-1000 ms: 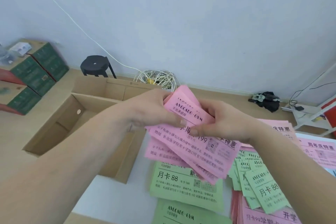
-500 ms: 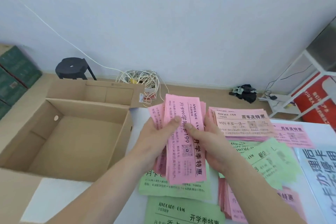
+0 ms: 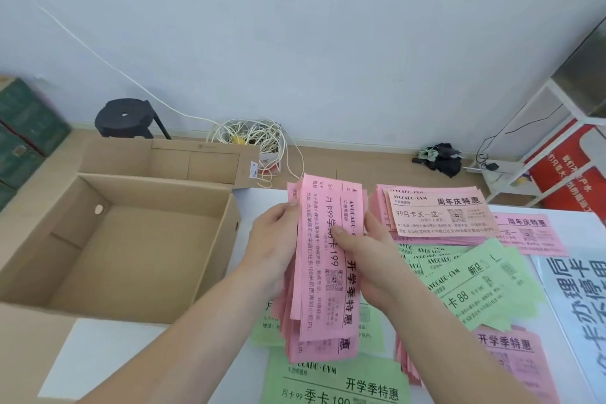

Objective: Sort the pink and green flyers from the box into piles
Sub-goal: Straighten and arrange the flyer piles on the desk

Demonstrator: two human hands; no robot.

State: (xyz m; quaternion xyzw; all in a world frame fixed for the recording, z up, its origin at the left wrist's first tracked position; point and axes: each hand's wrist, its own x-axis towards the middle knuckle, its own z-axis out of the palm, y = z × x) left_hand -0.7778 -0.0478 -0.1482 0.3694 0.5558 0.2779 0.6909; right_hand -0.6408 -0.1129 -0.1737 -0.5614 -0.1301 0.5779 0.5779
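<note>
White tabletop (image 3: 108, 357) fills the near ground, and closest on it lies one large green flyer (image 3: 337, 380), with a pink pile (image 3: 515, 364) to its right. Above these, two hands hold one thick stack of pink flyers (image 3: 314, 302), its long side running away from the viewer. The left hand (image 3: 275, 239) grips the left edge, thumb in front. The right hand (image 3: 370, 259) curls round the right edge, its thumb pressed on the printed face. A second green flyer (image 3: 372, 328) peeks out beneath the stack. A fanned green pile (image 3: 475, 285) lies to the right, and beyond it a second pink pile (image 3: 436, 216) with one pink sheet (image 3: 531, 233) beside it. Left of the hands sits one open cardboard box (image 3: 216, 266). Farther off, on the floor, stand one black stool (image 3: 126, 116) and a tangle of white cable (image 3: 252, 136).
</note>
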